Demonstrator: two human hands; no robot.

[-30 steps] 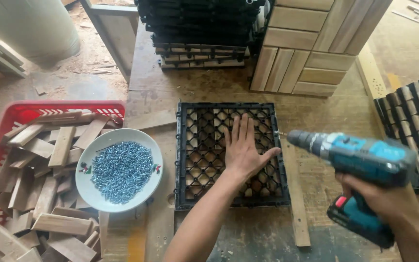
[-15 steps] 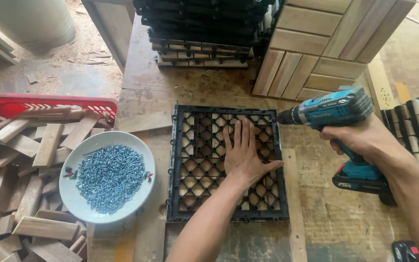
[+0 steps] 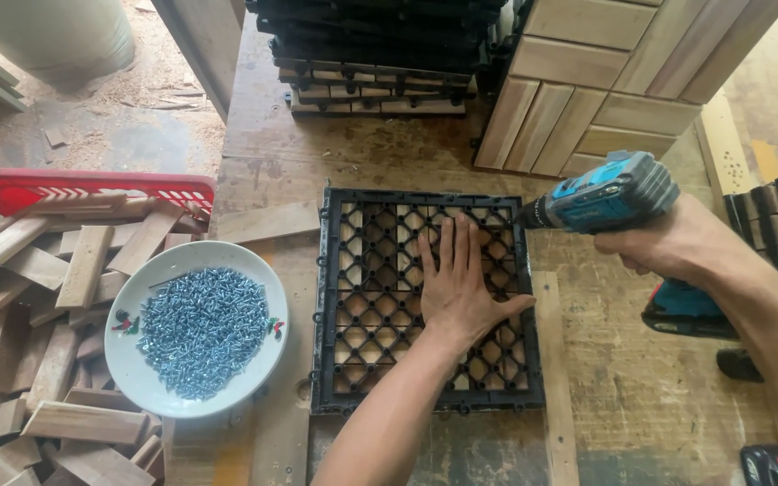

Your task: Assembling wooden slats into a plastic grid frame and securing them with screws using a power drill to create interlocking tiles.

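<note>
No packages, signs or screens in view; only a small pale label patch on the side of the blue drill [image 3: 610, 193], too blurred to tell more

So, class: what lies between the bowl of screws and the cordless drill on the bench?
In the head view, the black plastic grid tile lies between the bowl of screws and the cordless drill, with the left hand pressed flat on it. The right hand holds the drill.
</note>
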